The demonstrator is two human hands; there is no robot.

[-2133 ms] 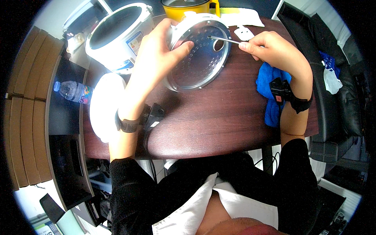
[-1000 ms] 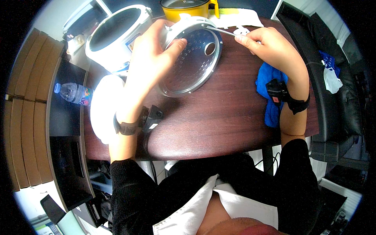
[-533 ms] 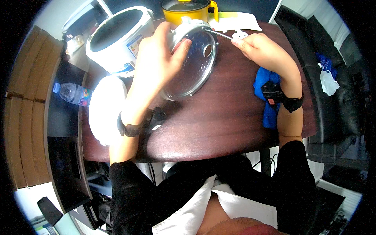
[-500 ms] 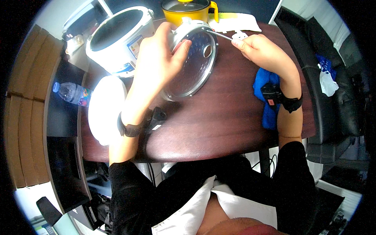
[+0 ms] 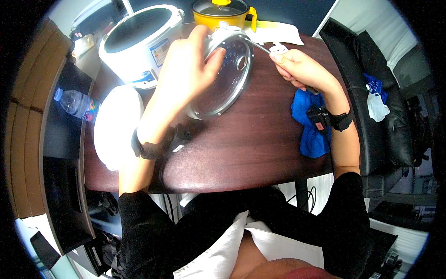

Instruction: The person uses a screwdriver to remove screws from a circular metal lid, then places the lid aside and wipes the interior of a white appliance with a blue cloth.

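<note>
My left hand [image 5: 188, 65] grips a round silver inner lid [image 5: 223, 93] by its upper left edge, thumb across the face. The lid stands tilted on edge over the table, with small holes, a larger round opening and studs on its rim. My right hand [image 5: 302, 67] is closed round a screwdriver [image 5: 259, 46], whose thin metal shaft reaches left to the lid's upper right rim. Whether the tip touches the rim or a screw is too small to tell. Most of the handle is inside my fist; a dark end shows below it.
Behind my left hand stands an open white rice cooker body [image 5: 134, 60]. A white oval cover [image 5: 116, 128] and a plastic bottle [image 5: 76, 104] are left. A yellow pot [image 5: 220, 18], a white packet [image 5: 274, 32] and a small white part [image 5: 278, 48] lie beyond; a blue cloth [image 5: 312, 135] lies right.
The whole view has shifted slightly. My right hand has turned a little, so the tool's dark end shows below the fist. My left hand keeps its hold on the lid.
</note>
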